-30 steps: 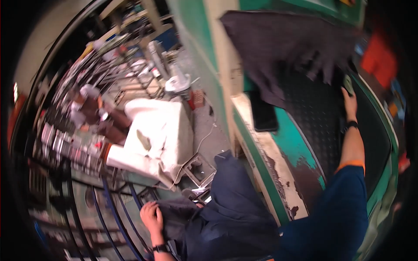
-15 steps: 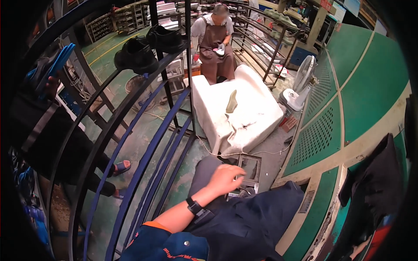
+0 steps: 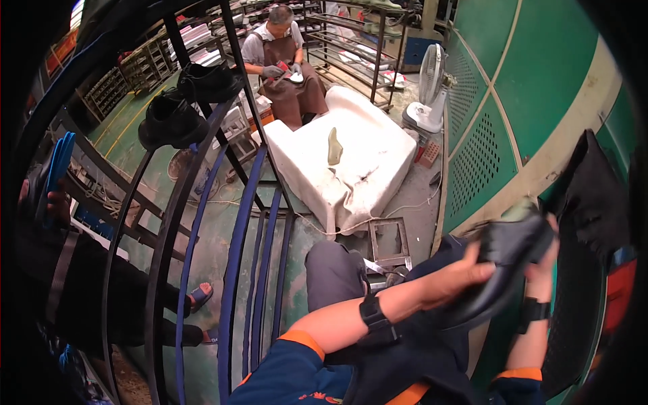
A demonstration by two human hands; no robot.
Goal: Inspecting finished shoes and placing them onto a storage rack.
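Observation:
A black leather shoe (image 3: 503,260) is held between my two hands over my lap at the lower right, somewhat blurred by motion. Pale green, the top of what looks like a shoe last (image 3: 520,210) shows in its opening. My left hand (image 3: 455,278) grips the shoe's near left side, thumb across the upper. On the far right side my right hand (image 3: 545,253) closes round it, partly hidden behind the shoe. Beyond my knees, an olive-green shoe last (image 3: 334,147) lies on a white-covered block (image 3: 378,128).
Close on my left stands a metal rack (image 3: 233,270) with blue-wrapped bars and black shoes (image 3: 172,120) on top. A co-worker in a brown apron (image 3: 287,57) sits beyond the block. Green panels (image 3: 496,145) and a white fan (image 3: 432,84) are at right.
My left hand has moved right from above my knee and now holds the black shoe. My right hand and the shoe have come into view. The view has swung rightward.

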